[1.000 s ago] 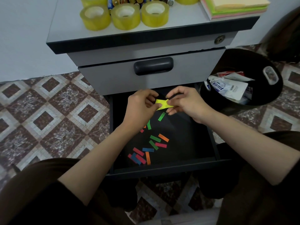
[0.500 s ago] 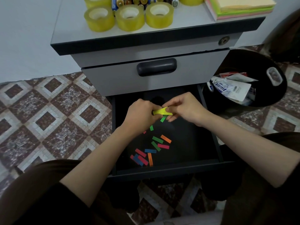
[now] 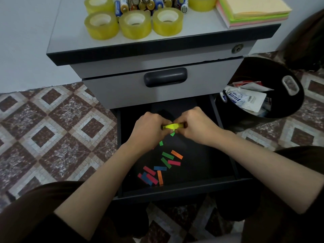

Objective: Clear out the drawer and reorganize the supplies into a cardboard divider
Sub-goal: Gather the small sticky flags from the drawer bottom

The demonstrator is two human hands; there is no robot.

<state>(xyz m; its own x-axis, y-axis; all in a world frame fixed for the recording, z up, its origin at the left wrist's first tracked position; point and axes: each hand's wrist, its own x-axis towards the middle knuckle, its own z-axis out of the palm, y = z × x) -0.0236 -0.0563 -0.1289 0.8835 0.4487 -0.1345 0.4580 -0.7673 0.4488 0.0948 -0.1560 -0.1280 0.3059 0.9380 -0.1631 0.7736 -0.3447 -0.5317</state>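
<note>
Your left hand point(image 3: 150, 128) and right hand point(image 3: 194, 125) meet over the far part of the open drawer point(image 3: 192, 190). Each has its fingers curled and pinches one end of a small yellow piece point(image 3: 172, 126), which is held between them above the drawer floor rather than on it. Its long axis runs left to right, roughly level, with one end toward each hand. You see mostly its thin edge, and whether it is a single strip or a thin folded stack cannot be told. It looks like paper or film: very light, limp, easy to crease or tear, perhaps tacky on one face. So hold it by the ends with your fingertips and pull gently, not by the middle. Below it and nearer you, loose coloured flags point(image 3: 168, 155) lie flat on the dark floor, pointing every which way, some overlapping. They will likely be hard to lift off a flat surface, so slide a nail under an end or sweep them together. Tape point(image 3: 135, 23), batteries point(image 3: 145, 4) and notes point(image 3: 252, 11) sit on the cabinet top point(image 3: 201, 30), and a bin point(image 3: 280, 109) stands to the right. No divider shows.
</note>
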